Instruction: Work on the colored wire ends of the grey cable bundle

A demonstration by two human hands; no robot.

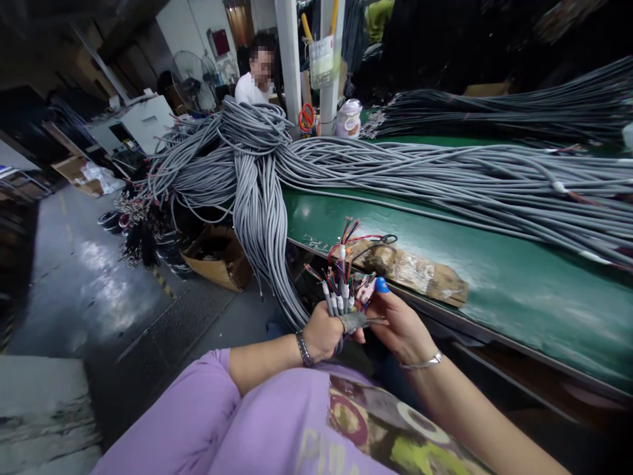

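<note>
My left hand is wrapped round a bundle of grey cables, their ends pointing up. White bands ring the cable ends, and thin coloured wires fan out above them. Grey tape covers the left thumb. Close on the right, my right hand has its fingers closed at the wire ends, with a blue cover on one fingertip. A pinkish, dark-spotted wrapping shows beside that tip; exactly which wires are pinched is hidden. The held cables hang from a long grey cable bundle draped over the table edge.
A wooden block wrapped in clear tape lies at the green table's near edge. Black cables lie farther back. A white tub stands by a post. Below left is a cardboard box. Another person is behind the cables.
</note>
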